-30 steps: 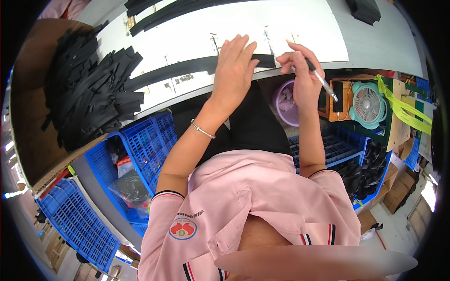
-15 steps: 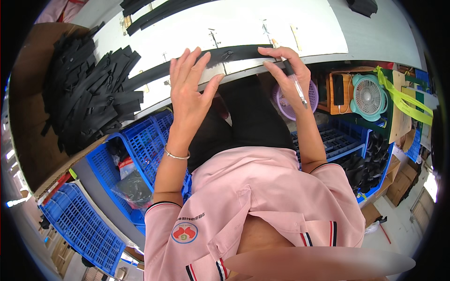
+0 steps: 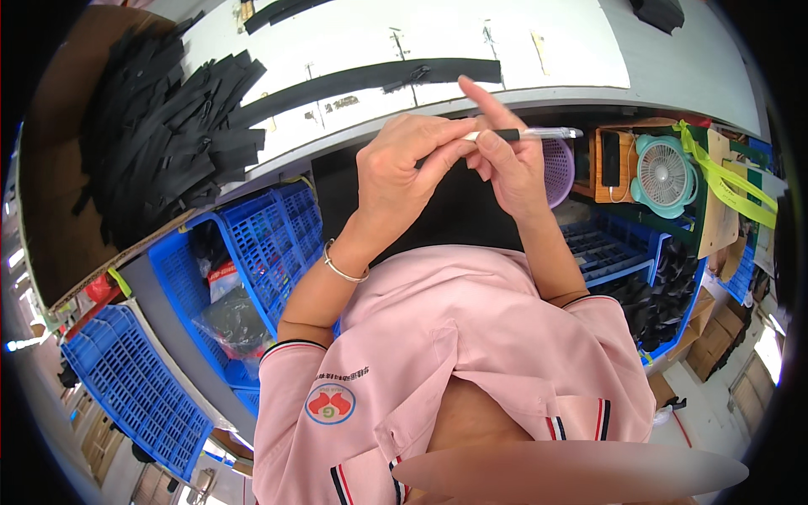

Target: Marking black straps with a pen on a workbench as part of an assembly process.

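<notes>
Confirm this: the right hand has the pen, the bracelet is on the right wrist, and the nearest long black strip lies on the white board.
The bracelet is on the wrist of the left hand, as the head view shows. The right hand does have the pen, and the nearest long black strip lies on the white board.

Laid on grey table: white board, marked with dark lines. Stretched along board's near edge: long black strip, left end meeting black heap. Farther back: another black strip. Far right, on bare grey: black bundle.
</notes>
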A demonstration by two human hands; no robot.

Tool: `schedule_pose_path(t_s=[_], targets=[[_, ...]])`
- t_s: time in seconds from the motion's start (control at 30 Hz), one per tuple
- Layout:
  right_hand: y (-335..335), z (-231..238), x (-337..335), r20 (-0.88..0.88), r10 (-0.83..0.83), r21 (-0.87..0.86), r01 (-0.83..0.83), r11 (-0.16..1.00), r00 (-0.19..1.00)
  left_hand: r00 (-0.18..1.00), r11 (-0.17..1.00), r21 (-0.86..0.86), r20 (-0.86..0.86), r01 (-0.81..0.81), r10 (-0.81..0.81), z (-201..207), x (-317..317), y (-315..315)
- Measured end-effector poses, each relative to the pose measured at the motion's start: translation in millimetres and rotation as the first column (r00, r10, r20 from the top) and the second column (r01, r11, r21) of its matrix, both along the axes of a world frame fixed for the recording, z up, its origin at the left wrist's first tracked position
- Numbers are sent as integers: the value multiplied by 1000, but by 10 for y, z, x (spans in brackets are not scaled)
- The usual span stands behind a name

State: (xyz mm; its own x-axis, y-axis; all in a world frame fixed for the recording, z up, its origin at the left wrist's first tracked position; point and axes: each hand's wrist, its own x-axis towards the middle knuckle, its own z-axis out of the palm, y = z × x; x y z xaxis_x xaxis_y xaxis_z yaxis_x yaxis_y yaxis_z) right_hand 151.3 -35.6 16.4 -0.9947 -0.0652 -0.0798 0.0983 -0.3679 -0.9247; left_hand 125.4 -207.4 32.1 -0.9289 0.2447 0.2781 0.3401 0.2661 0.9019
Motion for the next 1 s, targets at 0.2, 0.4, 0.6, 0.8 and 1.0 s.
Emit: schedule_pose_path(t_s=[0.2, 0.4, 0.6, 0.8, 1.0], targets=[[204, -15, 80, -82, -11, -84, 4, 996, 997, 1000, 997, -70, 11, -10, 11, 61, 114, -224], [166, 33, 164, -108, 17, -82, -26, 996, 994, 993, 993, -116, -117, -22, 9, 84, 229, -259], [156, 124, 191, -88, 116, -19, -118, 993, 989, 980, 994, -104, -199, -19, -2, 81, 302, -338], [166, 57, 271, -5, 144, -63, -144, 988, 990, 989, 995, -97, -143, 9, -23, 65, 431, -355], [523, 157, 477, 12, 218, 254, -214, 943, 976, 992, 967, -239, -69, 84, -103, 39, 625, -614]])
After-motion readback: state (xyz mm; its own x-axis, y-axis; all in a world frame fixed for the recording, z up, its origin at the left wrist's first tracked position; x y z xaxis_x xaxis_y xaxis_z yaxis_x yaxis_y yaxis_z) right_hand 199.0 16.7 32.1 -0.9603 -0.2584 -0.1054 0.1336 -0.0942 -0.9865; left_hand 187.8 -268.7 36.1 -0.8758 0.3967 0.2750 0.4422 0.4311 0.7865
